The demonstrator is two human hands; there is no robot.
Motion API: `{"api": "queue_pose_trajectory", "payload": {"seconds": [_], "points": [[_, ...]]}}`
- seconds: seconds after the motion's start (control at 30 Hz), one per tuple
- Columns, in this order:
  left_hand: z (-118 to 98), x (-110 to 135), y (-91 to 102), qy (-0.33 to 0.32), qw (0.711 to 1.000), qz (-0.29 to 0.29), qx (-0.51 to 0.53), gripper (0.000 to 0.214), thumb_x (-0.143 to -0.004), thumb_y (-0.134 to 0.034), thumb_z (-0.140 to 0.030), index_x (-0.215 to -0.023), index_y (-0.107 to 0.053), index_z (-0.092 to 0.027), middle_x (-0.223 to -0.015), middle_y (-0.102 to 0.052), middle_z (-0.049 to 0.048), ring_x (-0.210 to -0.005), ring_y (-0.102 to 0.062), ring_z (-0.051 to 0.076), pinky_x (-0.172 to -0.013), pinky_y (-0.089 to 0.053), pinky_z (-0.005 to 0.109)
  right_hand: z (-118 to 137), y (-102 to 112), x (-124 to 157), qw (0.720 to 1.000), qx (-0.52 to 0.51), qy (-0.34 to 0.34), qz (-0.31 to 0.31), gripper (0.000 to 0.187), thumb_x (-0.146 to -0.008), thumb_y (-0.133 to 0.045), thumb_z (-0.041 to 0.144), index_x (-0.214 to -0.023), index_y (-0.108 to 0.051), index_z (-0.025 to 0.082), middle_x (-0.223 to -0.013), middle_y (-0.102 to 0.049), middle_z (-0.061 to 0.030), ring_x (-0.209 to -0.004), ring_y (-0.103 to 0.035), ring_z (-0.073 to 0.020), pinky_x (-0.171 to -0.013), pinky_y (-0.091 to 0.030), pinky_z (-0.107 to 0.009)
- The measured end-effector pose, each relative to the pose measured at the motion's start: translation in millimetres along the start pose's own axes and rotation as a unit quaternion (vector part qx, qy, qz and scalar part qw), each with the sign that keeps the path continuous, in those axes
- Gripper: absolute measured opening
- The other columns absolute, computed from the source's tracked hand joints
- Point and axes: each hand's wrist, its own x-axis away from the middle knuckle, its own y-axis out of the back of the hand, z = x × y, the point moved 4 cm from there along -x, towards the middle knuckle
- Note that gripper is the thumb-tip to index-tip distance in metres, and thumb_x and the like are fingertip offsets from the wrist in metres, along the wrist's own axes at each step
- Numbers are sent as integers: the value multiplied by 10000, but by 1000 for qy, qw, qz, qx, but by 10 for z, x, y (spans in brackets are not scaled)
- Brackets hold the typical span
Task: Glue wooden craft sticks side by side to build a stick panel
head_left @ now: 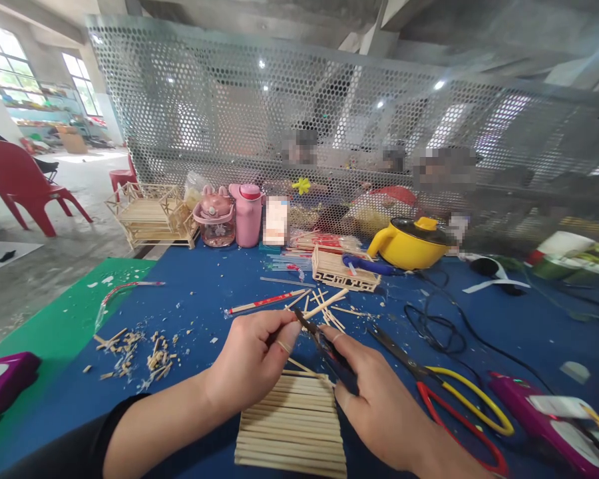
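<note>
My left hand (259, 349) is closed, thumb and finger pinching a pale wooden stick (329, 304) that points away to the right. My right hand (374, 392) grips dark-handled pliers (329, 349), their jaws at the stick beside my left fingertips. Below both hands lies a flat panel of parallel wooden sticks (292, 429). Several loose sticks (332, 319) are scattered just beyond the hands. A long red-and-white wrapper with sticks (267, 303) lies behind my left hand. Scissors (429, 376) with a red and a yellow handle rest right of my right hand.
Wood offcuts (140, 356) litter the left side. Purple glue guns (549, 419) lie at both edges, and a black cable (439, 332) coils at right. Toward the back stand a stick-built frame (150, 216), pink bottle (249, 216), small stick tray (344, 269) and yellow pot (412, 246), before a perforated metal screen (219, 113).
</note>
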Motion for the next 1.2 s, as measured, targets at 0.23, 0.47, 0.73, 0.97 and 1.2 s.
{"api": "queue_pose_trajectory", "payload": {"seconds": [0.23, 0.47, 0.73, 0.97, 1.2], "points": [[-11, -20, 12, -3, 1000, 0, -10, 291, -914, -446, -267, -726, -637, -152, -556, -469, -39, -512, -367, 85, -474, -315, 186, 10, 55, -63, 988, -137, 13, 69, 611, -714, -488, 86, -1287, -543, 289, -1009, -690, -9, -871, -631, -213, -832, -500, -351], [45, -12, 17, -3, 1000, -11, -19, 296, -904, -460, -306, -743, -650, -146, -571, -550, -24, -506, -432, 87, -476, -350, 184, 1, 26, -28, 943, -291, -10, 159, 321, -672, -504, 132, -959, -630, 201, -738, -580, 5, -688, -542, -157, -674, -476, -291], [245, -115, 79, 1, 999, 15, -48, 253, -938, -411, -236, -942, -649, -151, -776, -642, 21, -705, -577, 127, -656, -452, 222, -413, 435, 10, 987, 24, -108, 113, 350, -732, -469, 171, -1036, -635, 220, -876, -675, -25, -816, -617, -206, -738, -473, -303], [256, -84, -46, -67, 986, 101, -113, 321, -930, -400, -157, -1145, -639, -173, -856, -578, 53, -790, -562, 156, -722, -468, 279, -1005, 178, -10, 931, 277, -223, 77, 572, -838, -460, 387, -1299, -514, 53, -1143, -608, -235, -1079, -569, -369, -875, -436, -460], [336, -39, -105, -77, 977, 140, -139, 335, -921, -393, -125, -1139, -643, -174, -824, -567, 46, -742, -567, 150, -661, -466, 277, -999, 194, 8, 917, 336, -196, 86, 825, -705, -535, 204, -1476, -256, 109, -1272, -528, -189, -1233, -427, -363, -1071, -166, -599]]}}
